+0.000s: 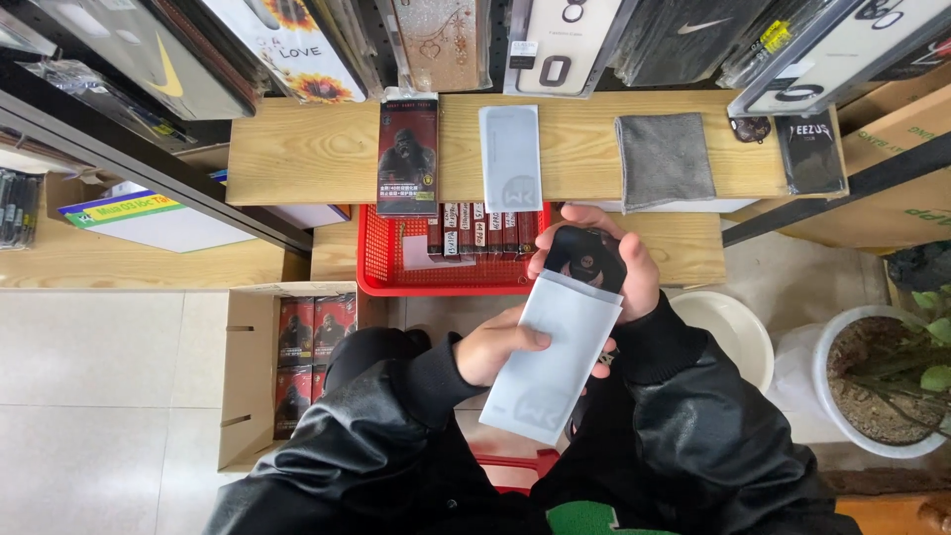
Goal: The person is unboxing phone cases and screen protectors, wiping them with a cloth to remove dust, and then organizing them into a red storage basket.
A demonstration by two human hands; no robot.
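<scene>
Left hand [490,349]: fingers pinch the white sleeve [555,357] at its left edge.
Right hand [604,263]: fingers wrapped around the black phone case [584,256], held at the sleeve's upper opening.
Beyond fingertips: red basket [381,267].

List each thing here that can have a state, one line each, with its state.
white sleeve: held by left hand, mouth open
black phone case: partly in the sleeve, gripped by right hand
red basket: holding boxes
cardboard box: open
grey cloth: folded flat

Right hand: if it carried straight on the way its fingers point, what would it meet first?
Probably the red basket of dark boxes just ahead of the right hand, which holds a black phone; depth is unclear, so it might pass above.
</scene>
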